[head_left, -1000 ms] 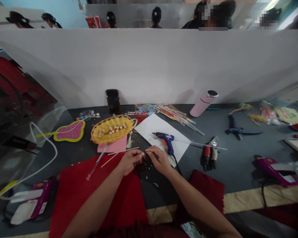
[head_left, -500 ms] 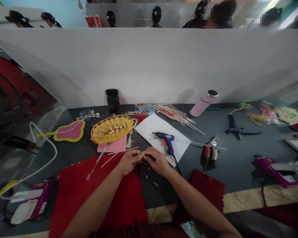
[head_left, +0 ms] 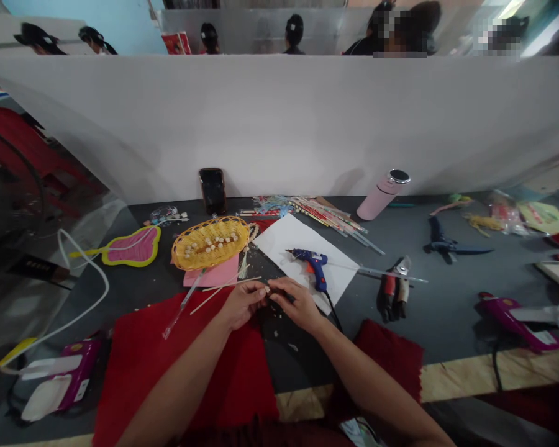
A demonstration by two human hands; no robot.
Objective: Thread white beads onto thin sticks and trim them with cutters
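Pale, a small piece (head_left: 267, 290) sits pinched in the fingers of our left hand (head_left: 243, 304); our right hand's (head_left: 300, 305) fingers curl beside it, their grip unclear to us. Beyond, on the worktop (head_left: 391, 236), a blue glue gun (head_left: 315, 261) lies on white paper (head_left: 282, 239) near a yellow basket (head_left: 228, 259).

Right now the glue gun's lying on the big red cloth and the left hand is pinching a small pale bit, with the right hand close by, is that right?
Not quite: the glue gun lies on the white paper, not the big red cloth, as the head view shows. The left hand does pinch a small pale bit, with the right hand close by.
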